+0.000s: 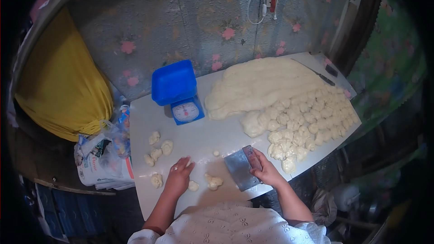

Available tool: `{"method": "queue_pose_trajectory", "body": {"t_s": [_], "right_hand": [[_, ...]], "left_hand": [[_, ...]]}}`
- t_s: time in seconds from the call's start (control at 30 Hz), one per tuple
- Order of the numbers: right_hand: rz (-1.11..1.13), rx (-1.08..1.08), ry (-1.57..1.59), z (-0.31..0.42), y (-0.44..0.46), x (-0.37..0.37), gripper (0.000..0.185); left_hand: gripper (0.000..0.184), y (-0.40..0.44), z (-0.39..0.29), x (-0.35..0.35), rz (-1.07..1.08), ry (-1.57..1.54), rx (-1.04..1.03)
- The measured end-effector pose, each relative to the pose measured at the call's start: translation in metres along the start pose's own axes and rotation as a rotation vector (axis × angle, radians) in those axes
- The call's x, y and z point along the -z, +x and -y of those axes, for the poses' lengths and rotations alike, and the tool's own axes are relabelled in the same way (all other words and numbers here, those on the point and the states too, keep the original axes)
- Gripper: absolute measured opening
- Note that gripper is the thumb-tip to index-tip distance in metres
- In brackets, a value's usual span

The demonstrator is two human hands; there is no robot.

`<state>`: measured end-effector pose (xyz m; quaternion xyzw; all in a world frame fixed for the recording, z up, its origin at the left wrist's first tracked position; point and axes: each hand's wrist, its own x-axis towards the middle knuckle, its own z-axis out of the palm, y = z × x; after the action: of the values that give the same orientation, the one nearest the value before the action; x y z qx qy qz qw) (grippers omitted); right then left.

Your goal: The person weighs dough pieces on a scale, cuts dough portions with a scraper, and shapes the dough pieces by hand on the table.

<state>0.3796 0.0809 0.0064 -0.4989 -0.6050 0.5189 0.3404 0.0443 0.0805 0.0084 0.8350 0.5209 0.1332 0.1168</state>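
My right hand (266, 170) is wrapped round the handle of a metal dough scraper (242, 168), whose flat blade lies at the table's front edge. My left hand (181, 174) is over the table with its fingers apart, beside a small dough piece (193, 185). Between the hands lie a larger dough lump (214, 181) and a tiny bit of dough (216, 153). Several dough pieces (167, 147) sit to the left. A large dough slab (257, 83) spreads across the back, with many small dough lumps (312, 117) in front of it at the right.
A blue scale (186, 111) with a blue tray (174, 81) stands at the back left of the white table (144, 108). A knife (326, 79) lies at the back right. Left of the table are a yellow cloth (63, 77) and a flour bag (97, 165).
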Motion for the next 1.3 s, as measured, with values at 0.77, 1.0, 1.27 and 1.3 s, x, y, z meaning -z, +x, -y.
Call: {"method": "queue_pose_trajectory", "body": {"t_s": [0.77,1.0,1.27,1.3], "right_hand": [[-0.066,0.039,0.241,-0.015,-0.001,-0.006,0.077],[-0.059,0.002,0.254,-0.013,0.001,-0.005,0.078],[-0.051,0.037,0.236,-0.023,0.002,-0.004,0.078],[-0.049,0.036,0.236,-0.022,0.002,-0.004,0.078]], "left_hand": [[0.047,0.234,0.048,0.169,-0.192,-0.375,0.154],[0.048,0.237,0.043,0.165,-0.116,-0.239,0.121],[0.046,0.233,0.034,0.173,-0.222,-0.088,0.093],[0.043,0.232,0.033,0.174,-0.254,-0.079,0.074]]}}
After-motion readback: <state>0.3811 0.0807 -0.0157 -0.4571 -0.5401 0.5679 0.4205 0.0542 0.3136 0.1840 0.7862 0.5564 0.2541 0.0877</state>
